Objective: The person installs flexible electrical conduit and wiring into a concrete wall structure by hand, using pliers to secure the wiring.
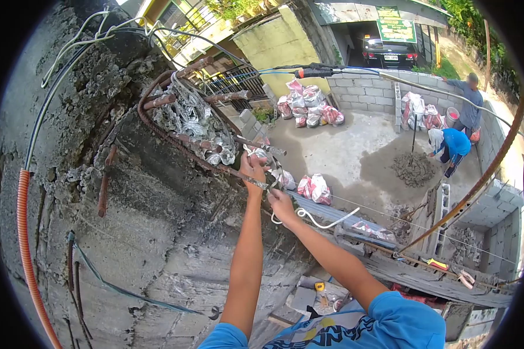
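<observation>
My left hand [254, 169] is at the base of the rusty rebar cluster, its fingers closed around whitish material that I cannot make out clearly. Just right of it and lower, my right hand [282, 207] has its fingers bent in beside a white cable [326, 225], whose loose end curls out to the right. A flat grey strip or bar [244, 177] runs from the rebar toward both hands. Bent rusty rebar [157, 125] and crumpled silvery sacking [195, 116] stick out of the rough concrete above and left of my hands.
Orange corrugated conduit [24, 232] hangs at the left. Below, two people [455, 144] stand near a wet cement pile [414, 168]. Filled sacks [315, 189] lie by the wall. Pliers [466, 279] and a yellow-red tool [438, 264] rest on a ledge. A rusty bar [483, 180] arches at right.
</observation>
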{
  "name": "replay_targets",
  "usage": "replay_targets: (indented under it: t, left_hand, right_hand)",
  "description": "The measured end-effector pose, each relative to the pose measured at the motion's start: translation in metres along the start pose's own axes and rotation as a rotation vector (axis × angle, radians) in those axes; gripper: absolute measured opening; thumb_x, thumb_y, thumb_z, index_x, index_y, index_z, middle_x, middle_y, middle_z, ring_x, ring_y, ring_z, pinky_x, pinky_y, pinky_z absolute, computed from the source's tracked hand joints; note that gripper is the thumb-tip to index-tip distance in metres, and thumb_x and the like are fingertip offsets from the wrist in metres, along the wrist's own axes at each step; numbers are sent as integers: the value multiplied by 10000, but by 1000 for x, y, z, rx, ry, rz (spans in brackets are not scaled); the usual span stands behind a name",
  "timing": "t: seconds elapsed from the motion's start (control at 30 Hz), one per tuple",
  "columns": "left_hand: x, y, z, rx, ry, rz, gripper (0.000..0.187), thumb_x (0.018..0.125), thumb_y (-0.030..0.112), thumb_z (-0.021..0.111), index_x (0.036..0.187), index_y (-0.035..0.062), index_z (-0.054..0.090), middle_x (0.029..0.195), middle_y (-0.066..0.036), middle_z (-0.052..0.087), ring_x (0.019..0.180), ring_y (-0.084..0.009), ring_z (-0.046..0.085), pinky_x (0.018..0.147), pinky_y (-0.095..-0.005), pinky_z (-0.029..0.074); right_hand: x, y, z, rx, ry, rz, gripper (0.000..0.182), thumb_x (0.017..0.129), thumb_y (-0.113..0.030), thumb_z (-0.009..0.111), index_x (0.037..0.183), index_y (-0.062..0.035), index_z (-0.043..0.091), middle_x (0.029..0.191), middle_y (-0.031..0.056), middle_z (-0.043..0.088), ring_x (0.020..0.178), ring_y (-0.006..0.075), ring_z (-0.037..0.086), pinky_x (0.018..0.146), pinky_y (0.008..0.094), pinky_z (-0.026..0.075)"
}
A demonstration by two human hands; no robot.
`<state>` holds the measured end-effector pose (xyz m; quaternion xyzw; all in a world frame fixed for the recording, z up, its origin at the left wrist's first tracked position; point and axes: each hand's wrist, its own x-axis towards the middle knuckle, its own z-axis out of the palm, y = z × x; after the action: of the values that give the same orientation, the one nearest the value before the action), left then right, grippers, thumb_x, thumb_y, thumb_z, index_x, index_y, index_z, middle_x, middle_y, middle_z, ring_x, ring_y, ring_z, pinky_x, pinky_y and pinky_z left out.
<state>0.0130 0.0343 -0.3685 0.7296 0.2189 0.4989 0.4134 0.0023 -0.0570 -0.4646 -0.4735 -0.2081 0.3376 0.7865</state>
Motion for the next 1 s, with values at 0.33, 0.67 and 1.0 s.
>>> replay_targets:
  t: [0.33, 0.67, 1.0]
  left_hand:
    - [-8, 2, -11, 6, -31, -36, 475, 934, 139, 499, 1330, -83, 361, 1171, -205, 570, 846, -196, 681, 403, -222, 447]
    - [-12, 11, -10, 158, -43, -123, 442, 949, 253, 476, 1269, -50, 435, 932, -109, 578, 735, -145, 569, 492, -231, 455]
    - [-2, -34, -37, -385, -74, -251, 148, 936, 159, 558, 995, 35, 503, 801, -30, 561, 641, -82, 476, 505, -215, 384]
  right_hand:
    - [6, -36, -44, -716, 13, -355, 291, 857, -164, 508, 1046, 35, 606, 998, 236, 624, 955, 381, 594, 851, 436, 451]
    - [115, -57, -7, 65, -383, -53, 377, 929, -83, 525, 1280, 48, 478, 1128, 24, 609, 814, 96, 574, 688, 267, 499]
    - [105, -74, -4, 320, -673, 95, 344, 963, -123, 464, 1285, -15, 521, 989, 38, 614, 789, 134, 575, 756, 296, 515]
